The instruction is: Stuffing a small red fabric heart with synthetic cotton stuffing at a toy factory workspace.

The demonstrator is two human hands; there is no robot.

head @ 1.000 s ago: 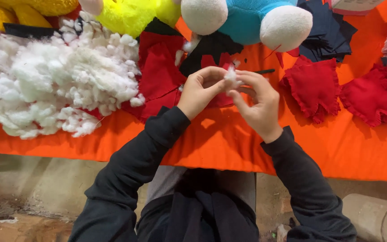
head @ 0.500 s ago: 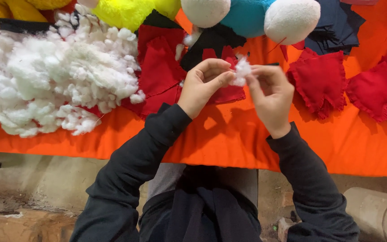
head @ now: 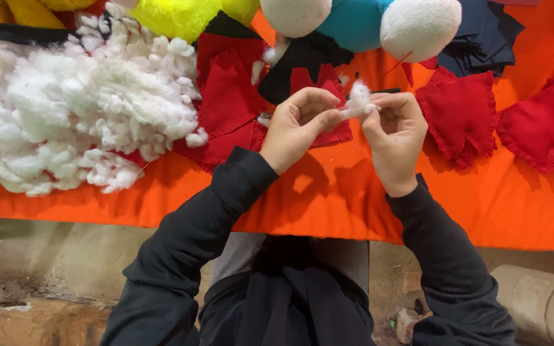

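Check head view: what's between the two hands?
A small white stuffing tuft, pinched by left hand and right hand over the orange table, in the head view.

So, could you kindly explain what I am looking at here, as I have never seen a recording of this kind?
There is no machine: a person wears a camera on the head, so the one view looks down at their own arms in dark sleeves. The left hand and right hand pinch a small tuft of white stuffing between their fingertips, above an orange cloth that covers the table. On the cloth, to the left, lies a big pile of white stuffing. Red fabric pieces lie around the hands. At the top edge sit plush shapes: yellow, white and turquoise.
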